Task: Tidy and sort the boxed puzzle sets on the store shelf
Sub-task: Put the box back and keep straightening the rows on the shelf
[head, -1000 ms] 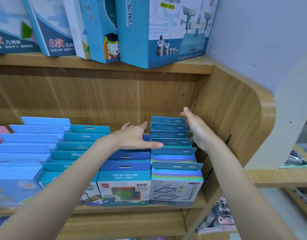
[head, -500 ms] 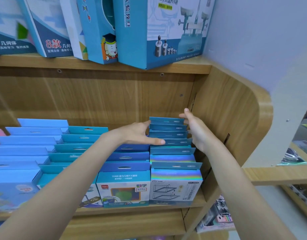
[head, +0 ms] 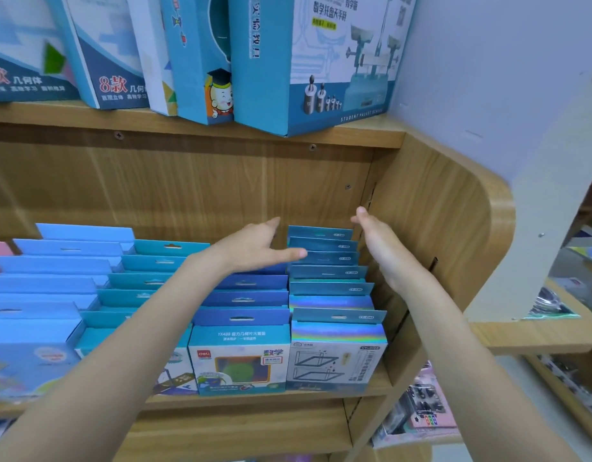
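Observation:
A row of holographic puzzle boxes (head: pixel 334 331) stands front to back at the right end of the wooden shelf (head: pixel 254 400). My left hand (head: pixel 254 248) lies flat against the row's left side near the back, fingers straight, thumb across a box top. My right hand (head: pixel 376 243) is flat along the row's right side, fingers pointing to the back panel. Left of this row stands a row of blue boxes (head: pixel 241 341) with a green-shape window on the front one.
More teal boxes (head: pixel 148 278) and light blue boxes (head: pixel 54 271) fill the shelf to the left. Large upright boxes (head: pixel 318 61) stand on the upper shelf. The curved wooden side panel (head: pixel 438 228) closes the right end. Lower right shelves hold other goods (head: pixel 421 408).
Both hands slid further back along the holographic row; the left hand came up against its left side.

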Motion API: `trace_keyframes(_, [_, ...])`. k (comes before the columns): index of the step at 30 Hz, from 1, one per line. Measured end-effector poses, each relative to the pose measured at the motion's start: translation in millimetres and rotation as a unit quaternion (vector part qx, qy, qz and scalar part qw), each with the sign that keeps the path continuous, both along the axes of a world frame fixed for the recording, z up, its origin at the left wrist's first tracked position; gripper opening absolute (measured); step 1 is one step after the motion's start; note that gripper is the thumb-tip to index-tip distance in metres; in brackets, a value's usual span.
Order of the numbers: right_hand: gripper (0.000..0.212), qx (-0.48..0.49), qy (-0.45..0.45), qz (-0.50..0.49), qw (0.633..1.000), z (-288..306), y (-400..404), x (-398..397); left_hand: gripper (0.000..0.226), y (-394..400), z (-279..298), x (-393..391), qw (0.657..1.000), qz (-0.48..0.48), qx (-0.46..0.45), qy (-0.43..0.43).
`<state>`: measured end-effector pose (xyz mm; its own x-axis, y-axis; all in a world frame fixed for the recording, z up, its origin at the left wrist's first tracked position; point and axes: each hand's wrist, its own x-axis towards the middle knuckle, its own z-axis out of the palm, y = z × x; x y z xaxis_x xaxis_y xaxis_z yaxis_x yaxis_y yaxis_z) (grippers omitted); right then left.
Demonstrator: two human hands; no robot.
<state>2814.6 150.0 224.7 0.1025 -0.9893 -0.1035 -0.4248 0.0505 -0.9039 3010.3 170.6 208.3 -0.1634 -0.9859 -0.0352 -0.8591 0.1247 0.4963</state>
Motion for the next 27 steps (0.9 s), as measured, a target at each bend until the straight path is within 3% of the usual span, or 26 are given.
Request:
trace_keyframes(4, [0.051,-0.093,0.032,0.055,0.994,23.8,19.6,-6.5,0.067,49.6,8.3,11.4,0.991,0.007,-0.133,0.035])
trace_keyframes(8, [0.048,-0.153,0.060,0.161,0.973,33.1,44.4,-18.9,0.066,107.5,2.6,25.6,0.987,0.004,-0.160,0.034])
trace_keyframes(10, [0.058,-0.162,0.142,0.258,0.942,30.0,56.6,-24.2,0.072,122.8,-5.7,29.0,0.990,-0.006,-0.141,0.014])
trace_keyframes(13, [0.090,-0.118,0.331,0.374,0.858,6.2,63.2,-20.9,0.082,127.1,-21.9,30.0,0.989,-0.028,-0.141,-0.025])
trace_keyframes(16, [0.095,-0.156,0.459,0.375,0.790,-24.6,67.3,-8.3,0.085,123.7,-32.7,26.6,0.985,-0.037,-0.155,-0.071])
trace_keyframes(18, [0.091,-0.210,0.496,0.353,0.765,-35.9,69.1,-3.2,0.089,121.6,-38.0,21.9,0.981,-0.034,-0.162,-0.098])
trace_keyframes(21, [0.080,-0.262,0.507,0.338,0.748,-41.8,70.6,-6.5,0.086,118.0,-47.1,16.7,0.975,-0.032,-0.175,-0.133])
trace_keyframes(27, [0.064,-0.305,0.484,0.351,0.742,-44.0,73.4,-12.0,0.055,111.8,-61.0,19.0,0.962,-0.027,-0.224,-0.155])
